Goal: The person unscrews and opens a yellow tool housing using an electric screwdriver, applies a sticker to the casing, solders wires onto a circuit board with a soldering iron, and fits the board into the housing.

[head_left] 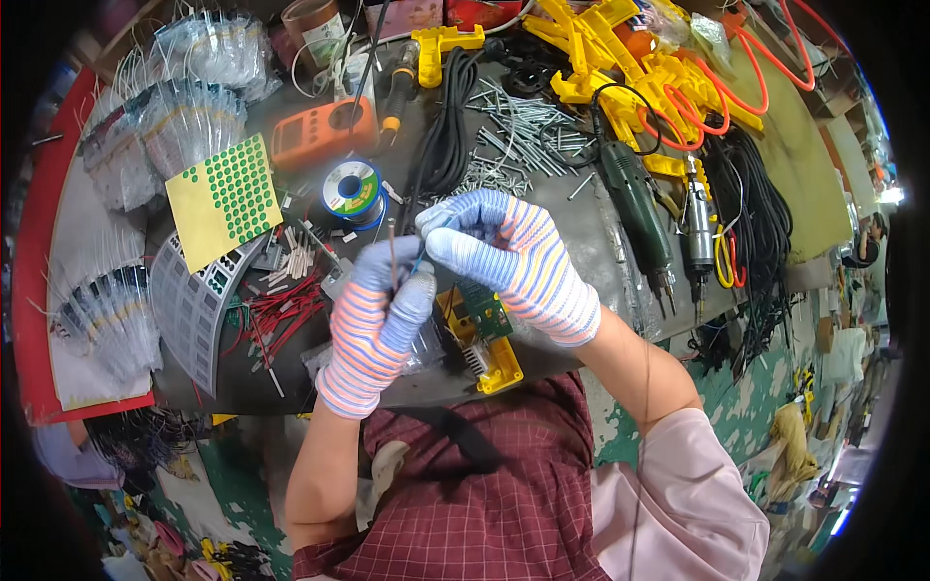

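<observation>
Holding fine work steady between two gloved hands looks like the step here, and it calls for small fingertip moves. The left hand (373,320) seems closed around a thin brown rod (392,247), which stands up between its fingers and thumb. The right hand (513,257) has thumb and forefinger brought together in a pinch, apparently on the end of a dark blue strand (418,261), though the glove hides the exact contact. That strand lies in the narrow gap between the two hands, just beside the left thumb tip.

To do this well, I would let the left grip act as the fixed support and give the fine movement to the right. Pinching close to the strand's end should limit bending, while a light pull should spare it. Knitted fingertips probably dull the feel, so watching the contact point matters.

Both hands meet above the worktop (554,194), up and left of a yellow housing (501,370) and a green circuit board (489,315). The left forearm rises almost upright from the lower edge, its wrist nearly straight. The right forearm slants in from the lower right, with the back of the hand upward and the fingers curled toward the left. Bringing both elbows close to the body would likely steady the pinch.
</observation>
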`<state>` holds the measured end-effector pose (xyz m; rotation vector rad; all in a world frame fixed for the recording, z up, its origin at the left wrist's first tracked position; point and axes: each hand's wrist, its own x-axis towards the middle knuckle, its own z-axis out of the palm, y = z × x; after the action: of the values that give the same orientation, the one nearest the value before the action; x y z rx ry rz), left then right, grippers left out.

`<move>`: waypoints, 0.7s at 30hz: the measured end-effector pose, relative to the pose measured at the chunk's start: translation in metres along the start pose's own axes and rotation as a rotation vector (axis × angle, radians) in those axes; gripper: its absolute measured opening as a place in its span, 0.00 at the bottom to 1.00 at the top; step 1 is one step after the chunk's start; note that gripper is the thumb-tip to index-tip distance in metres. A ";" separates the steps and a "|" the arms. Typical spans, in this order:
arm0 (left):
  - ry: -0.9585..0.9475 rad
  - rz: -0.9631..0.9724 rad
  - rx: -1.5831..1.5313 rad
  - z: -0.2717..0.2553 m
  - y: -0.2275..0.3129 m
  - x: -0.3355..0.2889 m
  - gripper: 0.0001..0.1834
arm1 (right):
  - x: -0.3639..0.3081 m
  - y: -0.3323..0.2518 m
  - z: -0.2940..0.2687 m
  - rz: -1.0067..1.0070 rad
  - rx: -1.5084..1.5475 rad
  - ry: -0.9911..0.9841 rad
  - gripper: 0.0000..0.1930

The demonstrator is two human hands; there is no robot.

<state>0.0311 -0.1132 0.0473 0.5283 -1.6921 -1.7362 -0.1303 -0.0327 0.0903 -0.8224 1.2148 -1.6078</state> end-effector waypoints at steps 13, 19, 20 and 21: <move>-0.108 -0.069 0.169 0.001 0.000 0.000 0.06 | -0.002 0.005 -0.020 0.093 -0.190 0.044 0.11; -0.170 -0.114 0.049 0.002 -0.001 -0.001 0.08 | -0.013 0.017 -0.041 -0.371 -0.907 0.108 0.10; -0.174 -0.114 0.046 0.002 -0.001 -0.001 0.08 | -0.013 0.022 -0.043 -0.330 -0.808 0.107 0.11; -0.153 -0.187 -0.120 0.000 0.000 -0.002 0.08 | -0.013 0.017 -0.038 -0.330 -0.804 0.102 0.11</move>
<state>0.0326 -0.1123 0.0471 0.5246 -1.6731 -2.0436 -0.1554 -0.0087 0.0636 -1.5148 1.9194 -1.4015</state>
